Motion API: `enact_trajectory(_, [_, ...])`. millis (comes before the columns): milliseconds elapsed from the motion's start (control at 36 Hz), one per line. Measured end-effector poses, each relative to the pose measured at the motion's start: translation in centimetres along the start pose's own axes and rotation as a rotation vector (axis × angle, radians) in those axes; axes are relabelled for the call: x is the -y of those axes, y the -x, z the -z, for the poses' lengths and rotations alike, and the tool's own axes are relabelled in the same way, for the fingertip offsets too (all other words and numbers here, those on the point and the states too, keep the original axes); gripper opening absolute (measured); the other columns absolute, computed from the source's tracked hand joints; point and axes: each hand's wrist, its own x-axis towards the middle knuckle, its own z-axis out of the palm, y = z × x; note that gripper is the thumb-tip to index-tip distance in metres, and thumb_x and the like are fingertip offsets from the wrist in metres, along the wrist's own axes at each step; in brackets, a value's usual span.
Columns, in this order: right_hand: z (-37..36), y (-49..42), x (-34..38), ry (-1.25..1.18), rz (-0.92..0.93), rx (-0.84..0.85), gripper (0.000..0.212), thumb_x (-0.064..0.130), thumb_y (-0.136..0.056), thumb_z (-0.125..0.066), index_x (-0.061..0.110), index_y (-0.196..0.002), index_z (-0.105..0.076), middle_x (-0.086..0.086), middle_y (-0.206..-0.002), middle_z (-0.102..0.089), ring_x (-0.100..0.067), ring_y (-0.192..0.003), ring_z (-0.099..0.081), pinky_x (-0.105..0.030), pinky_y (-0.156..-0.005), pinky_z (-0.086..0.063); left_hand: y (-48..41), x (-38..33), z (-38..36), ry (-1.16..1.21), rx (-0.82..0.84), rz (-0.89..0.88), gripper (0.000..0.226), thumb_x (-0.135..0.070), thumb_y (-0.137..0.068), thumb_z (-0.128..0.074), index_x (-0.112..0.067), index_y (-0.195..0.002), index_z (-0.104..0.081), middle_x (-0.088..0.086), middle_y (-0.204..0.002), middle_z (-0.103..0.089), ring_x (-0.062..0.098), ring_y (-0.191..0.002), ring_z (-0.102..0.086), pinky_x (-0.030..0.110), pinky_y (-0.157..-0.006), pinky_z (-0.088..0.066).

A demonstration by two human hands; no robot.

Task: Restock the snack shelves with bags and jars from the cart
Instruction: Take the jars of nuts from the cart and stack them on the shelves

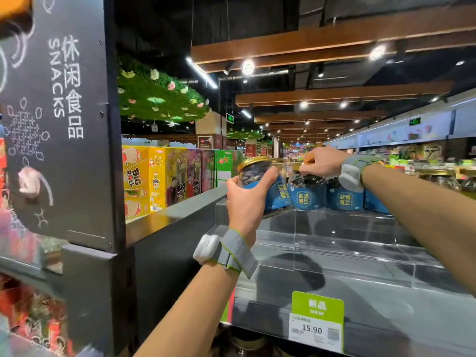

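My left hand (pixel 246 199) grips a clear jar (pixel 257 173) with a gold lid and a blue label, tilted and held just above the back tier of the clear acrylic stepped shelf (pixel 334 243). My right hand (pixel 322 161) grips the gold lid of a second, like jar (pixel 306 191) that stands on the back tier. Two more blue-labelled jars (pixel 343 197) stand in the same row to its right. The lower tiers in front hold nothing.
A dark "SNACKS" sign panel (pixel 64 119) rises at the left, with a grey divider wall (pixel 175 210) beside the shelf. Colourful snack boxes (pixel 164 179) stand behind the wall. A green price tag (pixel 317 320) reading 15.90 hangs on the shelf's front edge. Jars show on the shelf below.
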Motion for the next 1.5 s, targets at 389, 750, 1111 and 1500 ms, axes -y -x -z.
enact_trajectory(389, [-2.5, -1.9, -0.9, -0.063, -0.018, 0.071, 0.042, 0.040, -0.105, -0.038, 0.001, -0.106, -0.054, -0.016, -0.103, -0.060, -0.031, -0.092, -0.057, -0.037, -0.084, -0.046, 0.6, 0.0, -1.2, 0.041, 0.030, -0.033, 0.120, -0.075, -0.041, -0.084, -0.022, -0.139, -0.040, 0.005, -0.127, -0.059, 0.019, -0.108, -0.066, 0.040, -0.089, -0.060])
enact_trajectory(750, [-2.1, -0.6, -0.6, -0.031, 0.001, 0.083, 0.050, 0.039, -0.106, -0.037, 0.008, -0.144, -0.044, -0.014, -0.147, -0.049, -0.032, -0.131, -0.048, -0.042, -0.110, -0.039, 0.2, 0.0, -1.5, 0.018, 0.047, -0.038, 0.122, -0.080, -0.036, -0.084, -0.026, -0.137, -0.042, 0.006, -0.127, -0.061, 0.022, -0.107, -0.068, 0.043, -0.089, -0.060])
enact_trajectory(1111, [7.5, 9.7, 2.6, -0.604, 0.225, 0.274, 0.065, 0.068, -0.089, -0.041, 0.019, -0.123, -0.066, -0.001, -0.113, -0.073, -0.017, -0.102, -0.070, -0.036, -0.082, -0.057, 2.5, -0.9, -5.2, 0.059, 0.342, -0.067, 0.074, -0.048, -0.071, -0.087, -0.017, -0.128, -0.050, 0.013, -0.120, -0.067, 0.023, -0.098, -0.074, 0.031, -0.073, -0.061])
enact_trajectory(1500, [7.6, 16.6, -6.4, -0.106, 0.060, 0.108, 0.075, 0.086, -0.066, -0.051, 0.020, -0.096, -0.072, -0.007, -0.087, -0.075, -0.023, -0.072, -0.072, -0.034, -0.062, -0.061, 5.4, 0.5, -13.4, -0.240, 0.592, -0.011, 0.100, -0.071, -0.075, -0.071, -0.025, -0.152, -0.027, 0.004, -0.144, -0.050, 0.017, -0.122, -0.057, 0.038, -0.097, -0.052])
